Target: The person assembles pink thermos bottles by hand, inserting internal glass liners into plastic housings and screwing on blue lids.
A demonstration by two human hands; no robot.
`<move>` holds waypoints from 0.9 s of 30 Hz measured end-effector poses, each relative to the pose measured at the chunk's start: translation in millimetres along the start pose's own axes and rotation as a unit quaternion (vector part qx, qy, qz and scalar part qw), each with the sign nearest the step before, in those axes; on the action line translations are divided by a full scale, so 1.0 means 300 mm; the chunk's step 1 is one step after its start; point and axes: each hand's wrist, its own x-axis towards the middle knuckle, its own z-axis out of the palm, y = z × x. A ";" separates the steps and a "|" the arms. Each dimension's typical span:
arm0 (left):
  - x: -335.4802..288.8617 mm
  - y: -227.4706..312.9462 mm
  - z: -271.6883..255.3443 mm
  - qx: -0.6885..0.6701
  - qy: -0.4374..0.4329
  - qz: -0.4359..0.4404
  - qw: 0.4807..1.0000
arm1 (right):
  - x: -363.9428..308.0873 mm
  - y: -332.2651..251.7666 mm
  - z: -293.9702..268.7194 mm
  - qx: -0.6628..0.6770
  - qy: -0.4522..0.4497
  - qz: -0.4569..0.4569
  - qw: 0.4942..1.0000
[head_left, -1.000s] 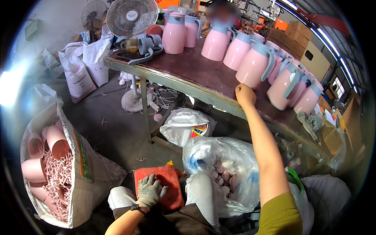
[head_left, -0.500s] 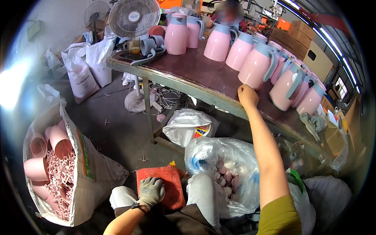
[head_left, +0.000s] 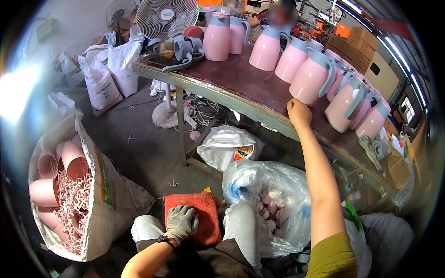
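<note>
My left hand (head_left: 182,222), in a pale work glove with a dark band at the wrist, lies open on a red cloth pad (head_left: 209,217) across my lap. My bare right hand (head_left: 299,112) rests closed at the near edge of the dark table (head_left: 227,85); anything inside its curled fingers is hidden. Just beyond it stands a pink jug (head_left: 309,79) with a grey-blue top and handle. Several similar jugs are grouped along the table, including one upright pink jug (head_left: 343,104) to the right of my hand.
A large white sack (head_left: 109,199) at left holds pink cups and small branched pieces. Between my knees and the table sits a clear plastic bag (head_left: 241,185) of round pieces. A fan (head_left: 164,21), grey lids (head_left: 184,51) and a co-worker (head_left: 280,21) are at the far side.
The view has shifted slightly, so the scene sits a little further right. My left hand stays on the red pad and my right hand stays closed at the table edge.
</note>
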 end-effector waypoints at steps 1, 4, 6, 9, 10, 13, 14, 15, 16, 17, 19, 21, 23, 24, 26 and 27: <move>0.002 0.000 -0.001 0.000 -0.003 -0.002 1.000 | 0.001 0.002 -0.001 -0.004 -0.002 -0.004 1.000; 0.002 -0.001 -0.003 0.003 -0.003 0.001 1.000 | 0.002 0.008 -0.001 0.013 -0.002 -0.003 1.000; -0.006 -0.002 -0.003 0.005 -0.004 0.001 1.000 | -0.007 0.008 0.006 0.014 0.020 -0.013 1.000; -0.014 -0.006 -0.002 0.008 0.000 0.003 1.000 | -0.001 0.016 0.012 0.013 0.036 -0.019 0.999; -0.005 -0.006 0.000 0.007 0.009 0.008 1.000 | 0.004 0.017 0.013 0.012 0.038 -0.019 0.999; 0.000 -0.003 0.004 0.003 0.006 0.008 1.000 | -0.012 0.005 0.002 0.004 0.062 -0.028 0.998; -0.008 -0.008 0.011 -0.002 0.000 0.005 1.000 | -0.016 0.003 0.014 -0.015 0.085 -0.046 0.995; -0.006 -0.012 0.009 -0.004 -0.003 0.004 1.000 | -0.015 0.002 0.017 -0.009 0.091 -0.050 0.995; -0.002 -0.008 0.001 -0.001 -0.007 0.002 1.000 | -0.015 0.004 0.020 -0.002 0.098 -0.054 0.994; 0.000 -0.008 0.001 0.001 -0.004 0.004 1.000 | -0.015 0.004 0.018 0.004 0.105 -0.058 0.993; -0.008 -0.009 0.007 0.005 -0.001 0.004 1.000 | -0.021 -0.004 0.011 0.005 0.098 -0.046 0.994; -0.008 -0.012 0.010 0.004 -0.002 0.007 1.000 | -0.015 0.002 0.014 0.007 0.098 -0.038 0.994; -0.002 -0.010 0.012 0.002 -0.001 0.010 1.000 | -0.019 -0.002 0.010 0.009 0.093 -0.027 0.995; -0.002 -0.006 0.009 0.001 0.000 0.010 1.000 | -0.021 -0.005 0.010 0.010 0.089 -0.023 0.996; 0.002 -0.007 0.011 0.002 0.003 0.014 1.000 | -0.017 -0.009 -0.001 0.000 0.076 -0.019 0.997; 0.001 -0.008 0.009 0.003 0.000 0.012 1.000 | -0.015 -0.015 -0.003 -0.004 0.070 -0.018 0.997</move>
